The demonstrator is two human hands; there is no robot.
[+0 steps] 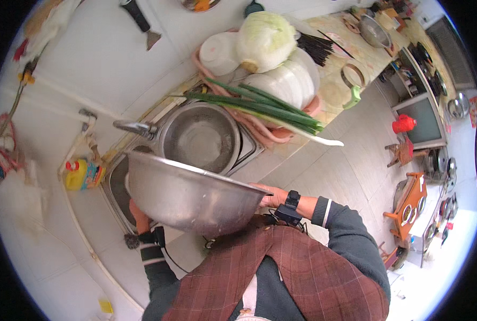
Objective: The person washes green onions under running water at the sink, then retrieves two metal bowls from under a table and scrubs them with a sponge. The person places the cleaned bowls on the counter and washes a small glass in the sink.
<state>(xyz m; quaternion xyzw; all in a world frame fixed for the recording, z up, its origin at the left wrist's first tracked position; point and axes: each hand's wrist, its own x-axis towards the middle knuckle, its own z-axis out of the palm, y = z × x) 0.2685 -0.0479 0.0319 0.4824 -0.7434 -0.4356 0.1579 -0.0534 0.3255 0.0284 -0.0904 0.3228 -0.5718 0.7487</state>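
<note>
A large stainless steel basin (198, 196) is tilted in front of my chest, its outer wall and base facing me, so its inside is hidden. My left hand (140, 216) grips its left side, and my right hand (273, 196) holds the rim on the right. Just beyond it, a second metal basin (200, 136) sits over the sink; its bottom looks wet. The metal faucet (136, 128) reaches towards that basin from the left. Part of the sink (120, 192) shows beside my left hand.
Right of the second basin, a pink basket (258, 130) holds stacked white bowls (282, 86), a cabbage (265, 40) and green onions (262, 108). A green-handled peeler or strap tool (352, 90) lies near the counter edge. A yellow detergent bottle (84, 174) stands left of the sink.
</note>
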